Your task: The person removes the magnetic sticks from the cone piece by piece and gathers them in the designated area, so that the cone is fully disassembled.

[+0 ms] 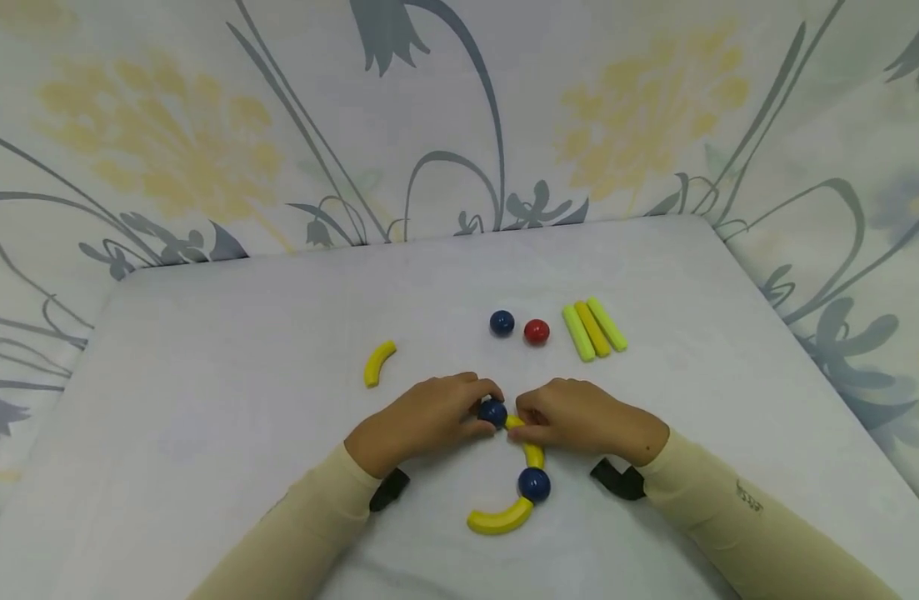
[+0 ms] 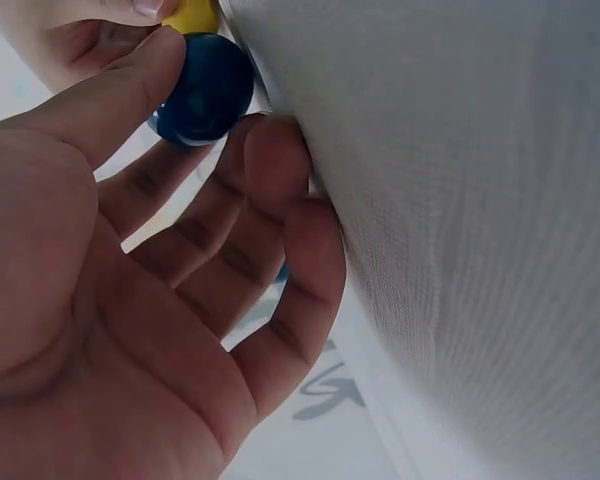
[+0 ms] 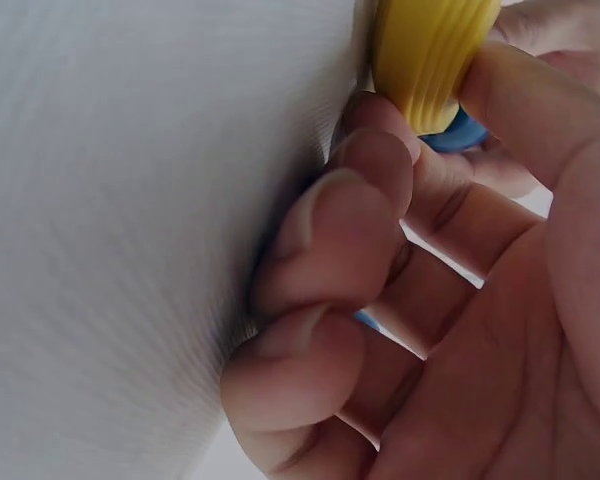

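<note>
My left hand pinches a dark blue ball between thumb and fingers; the left wrist view shows the glossy blue ball at the thumb tip. Beside it my right hand grips a curved yellow piece, whose upper end meets that ball. The lower end of this yellow piece touches a second dark blue ball. From there another curved yellow piece bends left, so the parts form a winding chain on the white table.
Further back lie another dark blue ball, a red ball and three straight sticks, yellow-green and orange-yellow. A loose curved yellow piece lies left of the hands. Floral fabric rises behind the white tabletop.
</note>
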Demonstrator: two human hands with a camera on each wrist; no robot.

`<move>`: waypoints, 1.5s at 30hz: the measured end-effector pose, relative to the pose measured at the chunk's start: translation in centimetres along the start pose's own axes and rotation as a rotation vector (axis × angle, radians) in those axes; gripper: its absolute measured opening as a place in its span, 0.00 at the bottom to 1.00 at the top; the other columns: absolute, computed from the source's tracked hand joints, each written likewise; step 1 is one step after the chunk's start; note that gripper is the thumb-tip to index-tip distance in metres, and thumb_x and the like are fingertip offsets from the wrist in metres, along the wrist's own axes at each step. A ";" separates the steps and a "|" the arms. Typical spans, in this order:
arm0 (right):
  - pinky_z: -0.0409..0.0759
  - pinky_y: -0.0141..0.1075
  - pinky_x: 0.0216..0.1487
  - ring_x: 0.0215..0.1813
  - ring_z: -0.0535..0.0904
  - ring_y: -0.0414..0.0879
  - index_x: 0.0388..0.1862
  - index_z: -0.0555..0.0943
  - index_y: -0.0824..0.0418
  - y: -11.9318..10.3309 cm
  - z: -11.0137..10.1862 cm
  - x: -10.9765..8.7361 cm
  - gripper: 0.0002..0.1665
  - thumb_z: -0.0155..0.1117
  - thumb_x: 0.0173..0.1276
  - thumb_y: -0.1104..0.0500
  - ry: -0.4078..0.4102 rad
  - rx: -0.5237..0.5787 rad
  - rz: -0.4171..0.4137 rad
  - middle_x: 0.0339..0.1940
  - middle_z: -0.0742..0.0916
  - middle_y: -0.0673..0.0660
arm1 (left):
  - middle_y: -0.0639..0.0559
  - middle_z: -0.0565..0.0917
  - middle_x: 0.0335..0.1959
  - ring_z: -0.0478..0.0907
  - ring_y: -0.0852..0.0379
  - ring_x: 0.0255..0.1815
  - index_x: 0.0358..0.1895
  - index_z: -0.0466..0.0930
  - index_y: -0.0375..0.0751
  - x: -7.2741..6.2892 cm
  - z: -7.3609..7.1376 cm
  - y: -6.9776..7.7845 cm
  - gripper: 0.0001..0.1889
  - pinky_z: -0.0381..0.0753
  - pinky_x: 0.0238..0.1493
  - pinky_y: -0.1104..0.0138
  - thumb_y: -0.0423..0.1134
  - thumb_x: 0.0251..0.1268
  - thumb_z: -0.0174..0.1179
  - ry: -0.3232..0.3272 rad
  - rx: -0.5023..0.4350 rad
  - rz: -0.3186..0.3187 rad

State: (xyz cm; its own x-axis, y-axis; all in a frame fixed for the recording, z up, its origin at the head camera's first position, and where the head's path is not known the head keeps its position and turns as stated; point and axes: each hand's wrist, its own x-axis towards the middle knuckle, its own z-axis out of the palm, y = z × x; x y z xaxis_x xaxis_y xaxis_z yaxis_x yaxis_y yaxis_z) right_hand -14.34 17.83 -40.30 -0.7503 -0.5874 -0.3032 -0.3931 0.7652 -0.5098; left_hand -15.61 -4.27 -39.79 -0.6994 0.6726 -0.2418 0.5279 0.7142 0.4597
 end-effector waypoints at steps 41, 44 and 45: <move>0.60 0.28 0.26 0.21 0.66 0.35 0.21 0.72 0.49 0.2 0.4 0.2 0.21 0.66 0.69 0.44 -0.007 0.009 0.016 0.17 0.71 0.41 | 0.50 0.82 0.60 0.79 0.55 0.49 0.65 0.76 0.52 5.2 -2.4 -0.6 0.24 0.80 0.57 0.57 0.47 0.67 0.67 0.145 0.048 -0.192; 0.60 0.28 0.25 0.21 0.67 0.35 0.21 0.72 0.49 0.3 0.3 0.1 0.21 0.66 0.69 0.44 -0.006 0.015 0.022 0.17 0.71 0.41 | 0.49 0.81 0.62 0.79 0.54 0.51 0.65 0.76 0.52 5.5 -2.2 -0.5 0.24 0.80 0.58 0.57 0.47 0.66 0.67 0.142 0.054 -0.192; 0.60 0.28 0.25 0.21 0.67 0.35 0.21 0.72 0.50 0.3 0.2 0.0 0.21 0.66 0.69 0.44 -0.002 0.015 0.023 0.17 0.71 0.41 | 0.49 0.81 0.63 0.79 0.55 0.52 0.65 0.76 0.52 5.5 -2.2 -0.5 0.25 0.80 0.59 0.57 0.47 0.66 0.67 0.145 0.057 -0.189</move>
State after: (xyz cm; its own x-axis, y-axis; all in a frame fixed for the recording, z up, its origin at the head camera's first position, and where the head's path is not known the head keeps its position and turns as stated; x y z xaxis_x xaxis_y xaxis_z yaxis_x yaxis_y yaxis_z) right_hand -14.34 17.99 -40.66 -0.7579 -0.5703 -0.3168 -0.3677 0.7745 -0.5147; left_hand -20.82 -1.33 -39.51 -0.8480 0.4941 -0.1916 0.4047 0.8373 0.3677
